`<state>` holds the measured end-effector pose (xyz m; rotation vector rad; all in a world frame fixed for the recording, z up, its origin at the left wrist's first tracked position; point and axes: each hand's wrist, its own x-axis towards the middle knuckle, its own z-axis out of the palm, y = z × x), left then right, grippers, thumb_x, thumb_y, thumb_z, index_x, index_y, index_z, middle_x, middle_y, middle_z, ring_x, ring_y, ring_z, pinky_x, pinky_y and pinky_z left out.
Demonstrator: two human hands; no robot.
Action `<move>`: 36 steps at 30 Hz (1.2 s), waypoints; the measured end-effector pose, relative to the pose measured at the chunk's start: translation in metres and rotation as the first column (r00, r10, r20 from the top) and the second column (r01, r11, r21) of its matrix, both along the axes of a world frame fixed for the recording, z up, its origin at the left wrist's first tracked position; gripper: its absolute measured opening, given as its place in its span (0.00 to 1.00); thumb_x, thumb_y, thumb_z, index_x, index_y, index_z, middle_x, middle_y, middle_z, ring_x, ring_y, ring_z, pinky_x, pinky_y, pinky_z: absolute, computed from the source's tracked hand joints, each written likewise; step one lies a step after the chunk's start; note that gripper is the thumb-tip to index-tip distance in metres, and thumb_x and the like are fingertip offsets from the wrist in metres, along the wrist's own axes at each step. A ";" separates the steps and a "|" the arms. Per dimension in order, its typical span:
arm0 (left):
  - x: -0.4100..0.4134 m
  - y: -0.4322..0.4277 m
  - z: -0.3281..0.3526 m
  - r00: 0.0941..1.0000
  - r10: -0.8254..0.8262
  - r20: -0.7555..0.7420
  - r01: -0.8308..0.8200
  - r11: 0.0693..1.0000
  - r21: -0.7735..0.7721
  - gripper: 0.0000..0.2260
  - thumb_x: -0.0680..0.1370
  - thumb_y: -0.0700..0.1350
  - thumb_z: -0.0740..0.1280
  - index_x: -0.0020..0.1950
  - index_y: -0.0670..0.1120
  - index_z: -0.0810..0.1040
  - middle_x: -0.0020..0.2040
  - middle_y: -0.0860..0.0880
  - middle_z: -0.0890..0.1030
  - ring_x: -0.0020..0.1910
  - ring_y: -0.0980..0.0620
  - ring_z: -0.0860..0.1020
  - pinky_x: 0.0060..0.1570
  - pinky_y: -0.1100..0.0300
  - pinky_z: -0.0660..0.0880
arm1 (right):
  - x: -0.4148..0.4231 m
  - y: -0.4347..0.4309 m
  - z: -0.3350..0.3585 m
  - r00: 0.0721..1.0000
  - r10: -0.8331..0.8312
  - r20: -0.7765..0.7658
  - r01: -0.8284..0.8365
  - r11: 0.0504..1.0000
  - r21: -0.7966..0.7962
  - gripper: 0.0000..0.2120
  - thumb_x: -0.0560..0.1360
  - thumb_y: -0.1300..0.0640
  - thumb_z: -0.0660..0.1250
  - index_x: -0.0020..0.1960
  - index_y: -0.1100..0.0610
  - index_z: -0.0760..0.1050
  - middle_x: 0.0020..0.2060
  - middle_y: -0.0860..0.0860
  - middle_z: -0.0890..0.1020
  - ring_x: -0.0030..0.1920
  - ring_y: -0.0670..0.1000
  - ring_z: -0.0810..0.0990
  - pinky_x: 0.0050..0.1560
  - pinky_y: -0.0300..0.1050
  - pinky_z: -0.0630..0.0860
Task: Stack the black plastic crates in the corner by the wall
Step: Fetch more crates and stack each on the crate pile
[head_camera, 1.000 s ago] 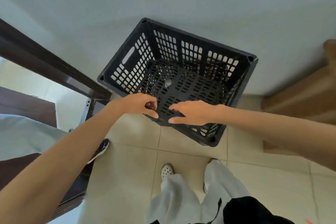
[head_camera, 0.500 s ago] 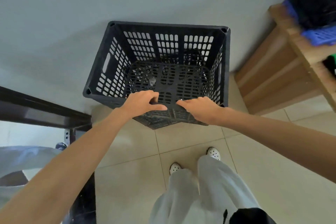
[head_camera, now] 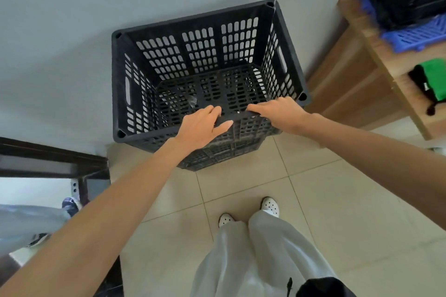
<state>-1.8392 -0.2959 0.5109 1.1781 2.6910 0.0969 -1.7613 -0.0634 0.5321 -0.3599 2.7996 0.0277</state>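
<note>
against the grey wall (head_camera: 72, 19), head view: black crate (head_camera: 200, 55) stands upright with its open top up, its base hidden, so can't tell if another crate sits under it. left hand (head_camera: 200, 128) and right hand (head_camera: 277, 113) both grasp its near rim, fingers curled inside, right fingertips partly hidden. wooden shelf (head_camera: 350, 84) at right is cut off by the frame edge.

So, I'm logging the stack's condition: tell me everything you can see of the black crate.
The black crate is plastic, open-topped, with slotted walls, a lattice floor, a handle cut-out in each side wall and holes at the rim corners. It sits upright by the grey wall, empty save a small clear scrap at its floor. The left hand grips its near rim; the right hand lies on the same rim.
</note>
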 end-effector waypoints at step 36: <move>-0.013 -0.118 0.019 0.968 -0.233 -0.090 0.134 0.789 -0.600 0.28 0.83 0.37 0.56 0.80 0.47 0.49 0.60 0.46 0.76 0.43 0.51 0.78 0.41 0.61 0.75 | -0.029 -0.010 -0.008 0.998 -0.049 -0.044 0.050 0.998 0.025 0.15 0.81 0.53 0.60 0.67 0.48 0.72 0.50 0.53 0.83 0.50 0.59 0.82 0.41 0.48 0.71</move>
